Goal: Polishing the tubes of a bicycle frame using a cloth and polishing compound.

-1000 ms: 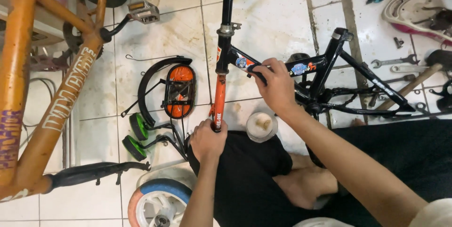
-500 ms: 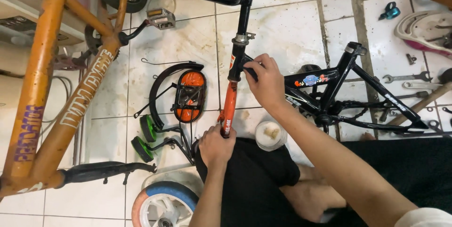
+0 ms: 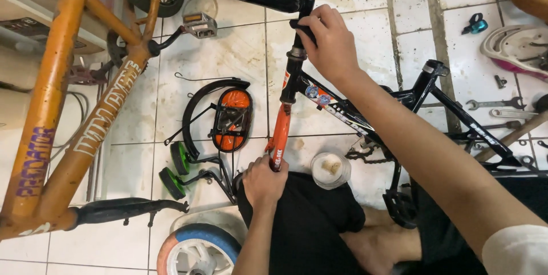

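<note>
Both your hands grip the small bike. Your left hand (image 3: 264,182) clenches the orange fork (image 3: 279,132). Your right hand (image 3: 328,41) wraps its fingers around the black stem (image 3: 298,38).

The left hand (image 3: 264,182) sits low near the lap, its fingers curled shut in a fist-like grip, forearm running straight up from the bottom edge. The right hand (image 3: 328,44) reaches far forward, arm nearly extended, fingers (image 3: 308,24) wrapped closed, knuckles facing up.

right hand (image 3: 330,44) moved from frame (image 3: 365,121) up to stem (image 3: 298,29)
</note>
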